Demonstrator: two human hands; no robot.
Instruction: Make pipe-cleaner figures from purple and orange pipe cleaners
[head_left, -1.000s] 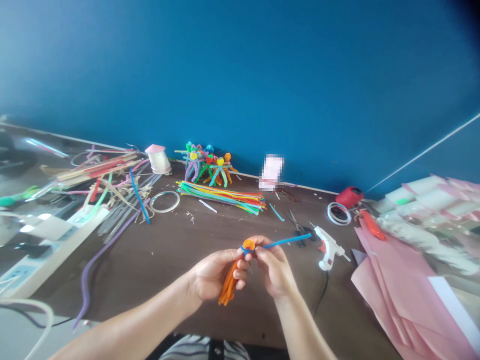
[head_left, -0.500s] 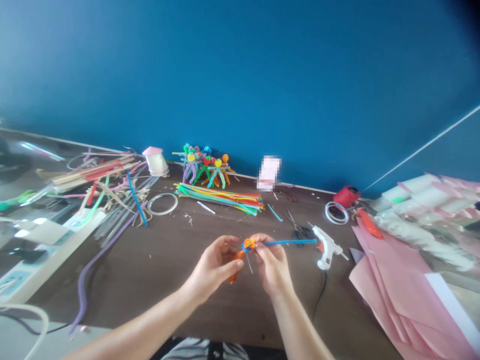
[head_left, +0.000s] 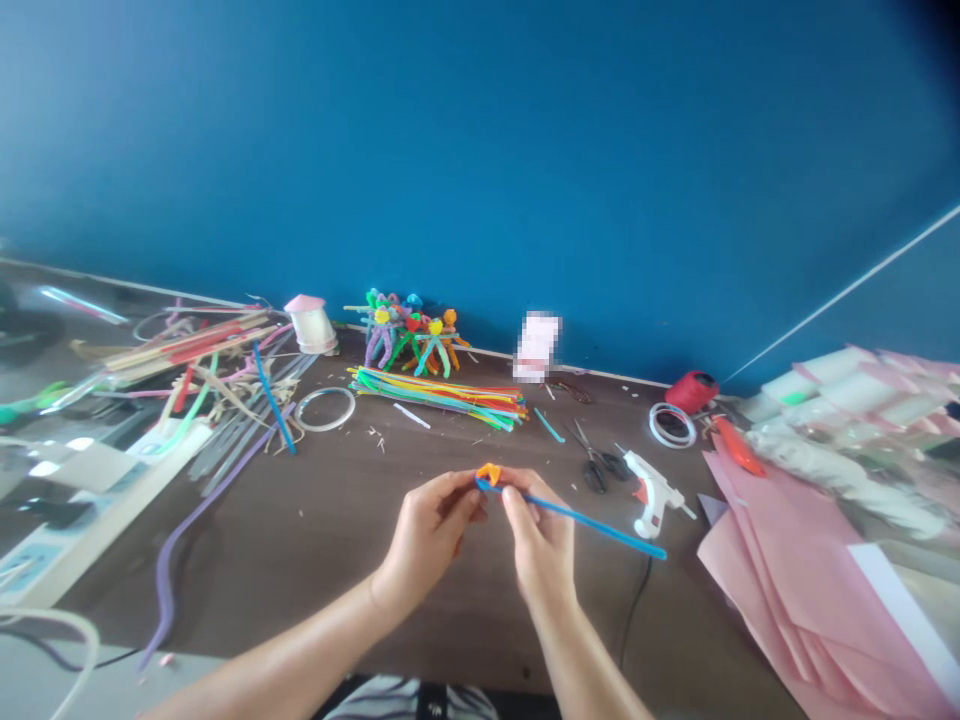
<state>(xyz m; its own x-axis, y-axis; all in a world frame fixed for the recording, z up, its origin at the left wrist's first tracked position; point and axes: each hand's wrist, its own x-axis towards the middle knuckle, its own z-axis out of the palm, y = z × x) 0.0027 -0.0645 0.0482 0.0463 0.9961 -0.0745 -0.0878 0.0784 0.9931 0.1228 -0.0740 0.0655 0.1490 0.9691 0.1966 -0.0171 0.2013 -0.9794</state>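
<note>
Between my fingertips sits an orange pipe-cleaner piece; only its looped top shows, and the rest is hidden behind my hands. A blue pipe cleaner wraps round it just below the loop, its long free end slanting down to the right. My left hand pinches the wrapped spot from the left, thumb and forefinger together. With thumb against fingers, my right hand grips the blue pipe cleaner close to the wrap.
Scissors and a white glue gun lie to the right, near pink sheets. Behind are a pipe-cleaner bundle and several small pipe-cleaner figures. A power strip and loose sticks occupy the left.
The blue pipe cleaner's free end has swung down, now slanting toward me. My left hand opened its fingers, then closed again at the wrap. The orange lower strands have gone out of sight.
</note>
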